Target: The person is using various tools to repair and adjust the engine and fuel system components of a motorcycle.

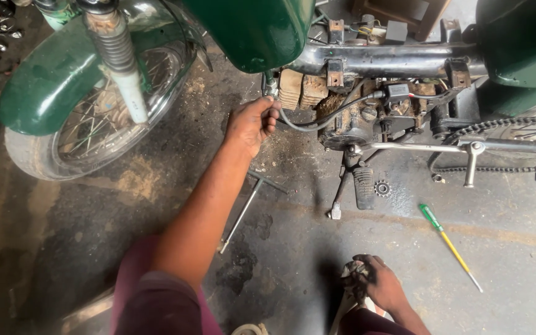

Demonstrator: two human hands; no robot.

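One green motorcycle [367, 68], two hands and three loose items on the floor [293, 248] are showing here. The left hand [250, 124] is reaching up at about eleven o'clock from the person's knees, its fingers [270, 115] curling closed around a grey cable [308, 123] just below the fuel tank [252, 28]. The cable is sagging in a shallow loop and running toward three o'clock into the grimy, rust-flecked engine [348, 121], which is sitting under the bare black frame tube [379, 59]. The right hand [381, 285] is resting low at about five o'clock, fingers bent tightly over a dirty rag [355, 273]. One T-handled wrench [246, 208] is lying on the stained concrete directly under the left forearm. One small sprocket [383, 188] is lying just beside the ribbed kick pedal [363, 186], and one screwdriver with a green and yellow handle [448, 239] is lying at about four o'clock from it. One spoked front wheel [94, 124] under a green mudguard [44, 87] is standing at nine o'clock, and one drive chain [504, 123] is hanging at three o'clock.
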